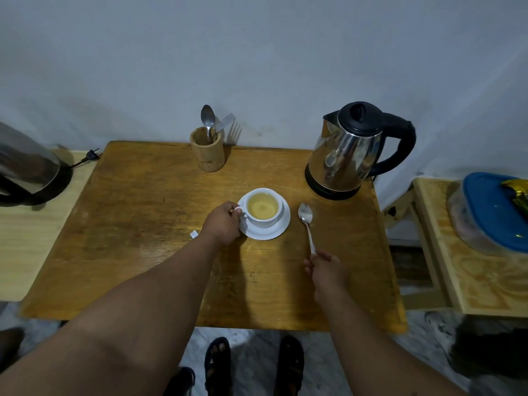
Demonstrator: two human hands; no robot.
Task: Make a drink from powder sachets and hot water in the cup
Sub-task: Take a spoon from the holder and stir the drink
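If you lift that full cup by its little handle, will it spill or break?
Probably spills if tilted: the yellowish drink fills the cup nearly to the rim. It looks like breakable white china. It may slide on the smooth saucer, so the left hand should lift it slowly.

Both bare forearms are stretched forward. The left hand [222, 222] is curled, its fingers closed on the handle of the cup [263, 207]. The right hand [327, 270] is held lower, a spoon [307, 224] pinched by its handle end between thumb and fingertips.
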